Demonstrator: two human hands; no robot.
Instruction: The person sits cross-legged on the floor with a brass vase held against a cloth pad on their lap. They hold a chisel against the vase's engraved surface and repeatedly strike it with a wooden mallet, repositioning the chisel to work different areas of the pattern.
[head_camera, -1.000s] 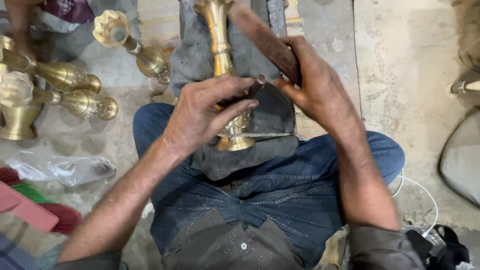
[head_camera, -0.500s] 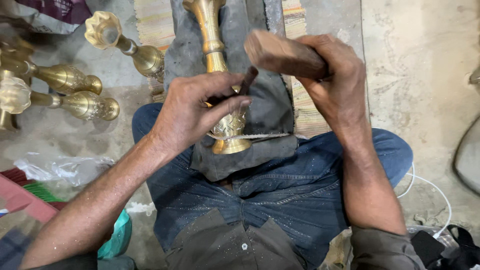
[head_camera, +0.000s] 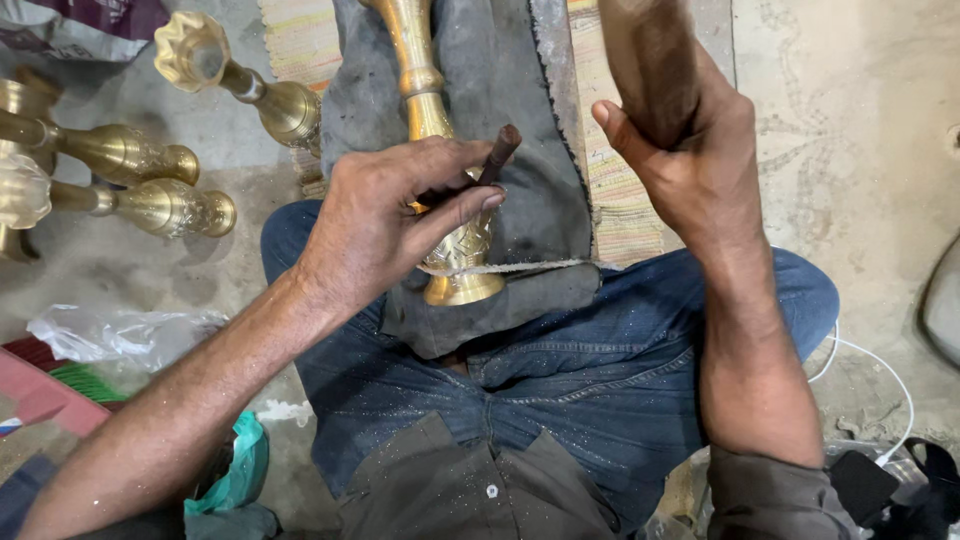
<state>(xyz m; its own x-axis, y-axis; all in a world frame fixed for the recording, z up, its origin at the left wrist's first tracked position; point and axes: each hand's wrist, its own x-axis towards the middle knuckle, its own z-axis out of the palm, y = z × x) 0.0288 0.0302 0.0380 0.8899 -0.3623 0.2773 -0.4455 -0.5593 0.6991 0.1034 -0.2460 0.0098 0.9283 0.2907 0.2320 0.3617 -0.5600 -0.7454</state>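
Head view: a person sits on the floor in blue jeans (head_camera: 560, 390), with a dark grey cloth (head_camera: 520, 150) spread from the lap toward 12 o'clock. On that cloth lies a brass vase (head_camera: 440, 180), its round foot pointing to 6 o'clock near the lap and its slim neck running up to 12 o'clock out of the frame. A thin pale cord crosses the cloth just above the foot.

The left hand (head_camera: 385, 225) sits at the centre of the picture, over the patterned belly of the vase. Its fingers are closed around a short dark punch (head_camera: 497, 155), which tilts toward 1 o'clock, its blunt top free above the knuckles; the lower tip is hidden under the hand, so contact with the brass cannot be told.

The right hand (head_camera: 690, 165), at 1 o'clock from the left hand, is clenched around a thick wooden mallet (head_camera: 650, 60) that is raised and blurs toward the top edge. It is clear of the punch.

At 10 o'clock, on the grey floor, lie several more brass vases (head_camera: 150, 205) on their sides, one with a scalloped mouth. At 8 o'clock a crumpled clear plastic bag (head_camera: 120, 335) lies near the left forearm, and a white cable (head_camera: 880, 370) curves at 4 o'clock.
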